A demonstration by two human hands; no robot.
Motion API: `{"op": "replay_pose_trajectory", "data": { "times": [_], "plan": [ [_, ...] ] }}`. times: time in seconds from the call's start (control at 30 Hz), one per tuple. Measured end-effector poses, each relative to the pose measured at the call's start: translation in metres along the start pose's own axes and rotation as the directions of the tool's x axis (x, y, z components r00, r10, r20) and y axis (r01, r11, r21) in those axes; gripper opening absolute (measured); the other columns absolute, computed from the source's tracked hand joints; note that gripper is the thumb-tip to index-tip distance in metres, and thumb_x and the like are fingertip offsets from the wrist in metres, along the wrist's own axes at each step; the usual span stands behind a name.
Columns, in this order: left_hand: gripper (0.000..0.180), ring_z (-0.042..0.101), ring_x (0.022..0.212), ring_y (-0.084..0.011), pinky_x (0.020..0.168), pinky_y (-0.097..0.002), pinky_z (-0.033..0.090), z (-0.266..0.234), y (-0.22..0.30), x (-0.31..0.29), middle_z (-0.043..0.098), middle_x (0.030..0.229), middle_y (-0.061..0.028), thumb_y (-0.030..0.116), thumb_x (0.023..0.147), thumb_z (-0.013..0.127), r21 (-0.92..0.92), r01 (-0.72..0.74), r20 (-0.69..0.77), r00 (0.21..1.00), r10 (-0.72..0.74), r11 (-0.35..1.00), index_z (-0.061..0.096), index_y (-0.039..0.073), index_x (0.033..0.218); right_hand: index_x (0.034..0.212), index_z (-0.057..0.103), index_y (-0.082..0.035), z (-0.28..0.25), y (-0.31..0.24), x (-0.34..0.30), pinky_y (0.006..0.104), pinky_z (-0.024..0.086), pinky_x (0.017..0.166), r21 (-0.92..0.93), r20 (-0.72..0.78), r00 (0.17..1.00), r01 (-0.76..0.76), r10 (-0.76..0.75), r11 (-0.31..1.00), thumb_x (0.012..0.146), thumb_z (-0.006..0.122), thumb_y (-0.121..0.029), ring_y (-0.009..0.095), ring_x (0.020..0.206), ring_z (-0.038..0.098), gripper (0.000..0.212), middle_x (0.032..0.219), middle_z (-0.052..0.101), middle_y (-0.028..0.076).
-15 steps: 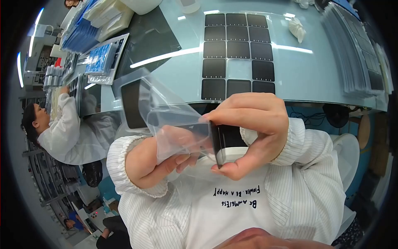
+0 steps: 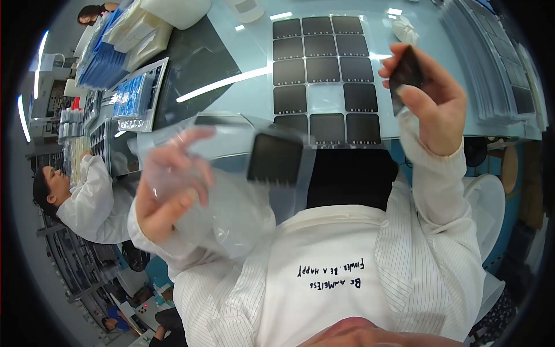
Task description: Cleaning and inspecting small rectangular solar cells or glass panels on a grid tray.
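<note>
My right hand (image 2: 436, 101) is raised over the right side of the table. It pinches a thin dark square panel (image 2: 407, 78), tilted nearly edge-on, between thumb and fingers. My left hand (image 2: 173, 179), blurred by motion, has its fingers spread. Clear plastic film (image 2: 231, 217) lies loosely over and beside it, low at the table's front edge. A second dark square panel (image 2: 274, 159) shows with this film, to the right of the left hand. On the table ahead, several similar dark panels (image 2: 322, 69) sit in a grid on a clear sheet, with one gap in the rows.
Stacked clear sheets with dark panels (image 2: 491, 63) stand at the right. A crumpled white bundle (image 2: 404, 29) sits at the back right. Blue and clear packets (image 2: 134, 98) and piled folders (image 2: 124, 40) lie at the left. A co-worker (image 2: 87, 191) sits at the far left.
My right hand has moved up and right, carrying the dark panel away from the film. My left hand has shifted left and its fingers have spread. The film and its panel have swung right.
</note>
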State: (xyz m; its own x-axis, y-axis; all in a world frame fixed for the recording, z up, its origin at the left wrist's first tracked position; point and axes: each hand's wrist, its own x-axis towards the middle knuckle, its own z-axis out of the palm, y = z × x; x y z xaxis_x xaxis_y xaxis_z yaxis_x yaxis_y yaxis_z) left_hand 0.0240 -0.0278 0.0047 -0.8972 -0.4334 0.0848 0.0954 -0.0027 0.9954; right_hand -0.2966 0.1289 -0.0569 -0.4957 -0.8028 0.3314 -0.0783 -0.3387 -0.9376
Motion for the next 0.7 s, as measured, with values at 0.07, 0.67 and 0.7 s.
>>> {"op": "replay_pose_trajectory", "data": {
  "times": [0.07,0.67,0.7],
  "plan": [
    [0.041,0.052,0.102,-0.0292,0.079,-0.0343,0.048,-0.022,-0.005,0.011,0.028,0.139,-0.0328,-0.002,0.079,0.052,0.037,-0.060,0.014,0.998,0.059,0.998,0.043,0.004,0.118,0.118,0.061,-0.004,0.003,-0.001,0.006,0.0279,0.051,0.082,-0.390,0.087,0.993,0.111,-0.083,0.914,0.068,0.074,-0.006,0.019,0.096,0.060,0.051,0.109,0.061,0.010],
    [0.067,0.049,0.118,-0.0310,0.096,-0.0389,0.045,-0.199,-0.122,0.040,0.046,0.132,-0.0190,0.005,0.077,0.071,0.120,0.208,-0.683,0.727,-0.071,0.971,0.036,0.004,0.135,0.082,0.071,-0.003,0.037,0.067,0.005,0.0334,0.052,0.083,-0.753,0.474,0.846,0.534,-0.245,0.385,0.067,0.076,-0.027,0.025,0.104,0.061,0.029,0.092,0.069,0.008],
    [0.068,0.052,0.114,-0.0267,0.095,-0.0367,0.045,-0.201,-0.122,0.039,0.049,0.129,-0.0170,0.007,0.075,0.074,0.332,0.276,-0.745,0.663,0.072,0.902,0.039,0.003,0.133,0.081,0.071,-0.003,0.037,0.068,0.007,0.0333,0.052,0.083,-0.750,0.467,0.848,0.530,-0.250,0.396,0.067,0.076,-0.027,0.026,0.104,0.060,0.028,0.092,0.070,0.008]
  ]
}}
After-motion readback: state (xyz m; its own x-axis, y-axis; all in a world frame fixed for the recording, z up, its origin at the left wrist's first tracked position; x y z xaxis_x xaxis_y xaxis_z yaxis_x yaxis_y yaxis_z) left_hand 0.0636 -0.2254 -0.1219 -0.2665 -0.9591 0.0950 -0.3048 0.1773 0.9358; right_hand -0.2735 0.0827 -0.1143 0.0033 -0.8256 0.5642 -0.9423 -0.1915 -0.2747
